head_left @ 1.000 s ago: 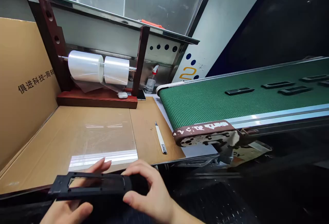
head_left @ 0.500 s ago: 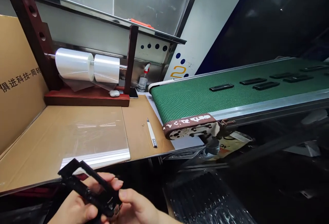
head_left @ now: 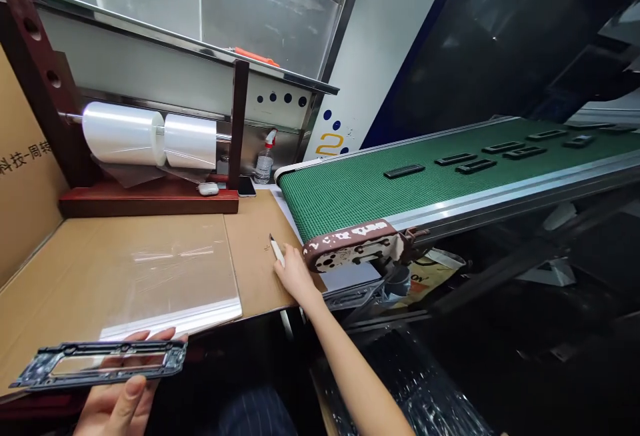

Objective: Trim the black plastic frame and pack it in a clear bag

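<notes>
The left hand (head_left: 117, 404) grips a long black slotted plastic frame (head_left: 100, 362) over the cardboard-covered surface (head_left: 150, 256) edge, while the right hand (head_left: 295, 275) closes on a white craft knife (head_left: 276, 250), whose blade could nick fingers.

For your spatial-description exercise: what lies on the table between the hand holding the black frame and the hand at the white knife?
In the head view, between the left hand with the black frame and the right hand at the white knife lies a stack of clear plastic sheets on cardboard.

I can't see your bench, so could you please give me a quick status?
Left hand holds flat black rectangular plastic frame. Right hand on white pen-shaped knife. Nothing between.
</notes>
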Demonstrator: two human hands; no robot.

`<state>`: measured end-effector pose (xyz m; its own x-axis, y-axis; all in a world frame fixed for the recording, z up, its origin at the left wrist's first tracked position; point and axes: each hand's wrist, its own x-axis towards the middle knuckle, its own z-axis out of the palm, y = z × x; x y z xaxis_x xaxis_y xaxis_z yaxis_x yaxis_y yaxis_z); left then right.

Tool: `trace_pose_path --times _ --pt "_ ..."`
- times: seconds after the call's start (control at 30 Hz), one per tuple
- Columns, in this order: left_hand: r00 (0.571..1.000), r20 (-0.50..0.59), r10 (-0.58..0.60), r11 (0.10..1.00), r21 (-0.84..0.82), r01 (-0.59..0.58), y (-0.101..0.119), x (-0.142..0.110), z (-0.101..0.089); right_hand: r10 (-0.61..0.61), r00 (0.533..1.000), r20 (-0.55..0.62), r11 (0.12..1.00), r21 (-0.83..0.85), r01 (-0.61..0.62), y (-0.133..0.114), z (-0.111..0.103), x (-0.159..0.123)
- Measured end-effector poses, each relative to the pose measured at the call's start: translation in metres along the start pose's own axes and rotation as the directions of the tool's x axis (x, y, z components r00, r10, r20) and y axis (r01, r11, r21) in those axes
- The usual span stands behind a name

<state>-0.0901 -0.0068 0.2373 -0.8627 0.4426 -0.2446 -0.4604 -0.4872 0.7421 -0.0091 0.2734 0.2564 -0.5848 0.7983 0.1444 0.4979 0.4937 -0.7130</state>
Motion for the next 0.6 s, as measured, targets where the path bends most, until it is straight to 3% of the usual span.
trace_pose_path --times 0.1,0.2,0.3,0.37,0.4,0.5,0.6 --pt "1.000 -0.026 -0.017 0.999 -0.049 0.016 0.002 0.004 -0.006 -0.004 0.993 0.114 0.993 0.118 -0.010 -0.006 -0.001 -0.005" --pt "0.998 -0.057 -0.001 0.998 -0.057 -0.003 0.008 0.003 -0.007 -0.054 0.957 0.284 0.966 0.259 -0.022 -0.019 -0.004 -0.027" --pt "0.996 -0.086 0.003 0.998 -0.059 -0.008 0.013 -0.003 -0.009 -0.187 0.861 0.472 0.876 0.478 -0.072 -0.036 -0.011 -0.061" --pt "0.995 -0.100 0.008 0.998 -0.060 -0.014 0.017 -0.007 -0.011 -0.293 0.794 0.532 0.823 0.563 -0.073 -0.048 -0.018 -0.084" --pt "0.994 -0.109 0.018 0.998 -0.053 -0.024 0.018 -0.009 -0.013 -0.339 0.777 0.530 0.827 0.561 -0.022 -0.054 -0.022 -0.095" --pt "0.990 -0.131 0.049 0.999 -0.013 -0.052 0.020 -0.013 -0.020 -0.479 0.743 0.467 0.861 0.417 0.292 -0.068 -0.032 -0.118" --pt "0.988 -0.132 0.082 0.997 0.023 -0.080 0.022 -0.015 -0.026 -0.573 0.681 0.456 0.819 0.297 0.491 -0.074 -0.036 -0.127"
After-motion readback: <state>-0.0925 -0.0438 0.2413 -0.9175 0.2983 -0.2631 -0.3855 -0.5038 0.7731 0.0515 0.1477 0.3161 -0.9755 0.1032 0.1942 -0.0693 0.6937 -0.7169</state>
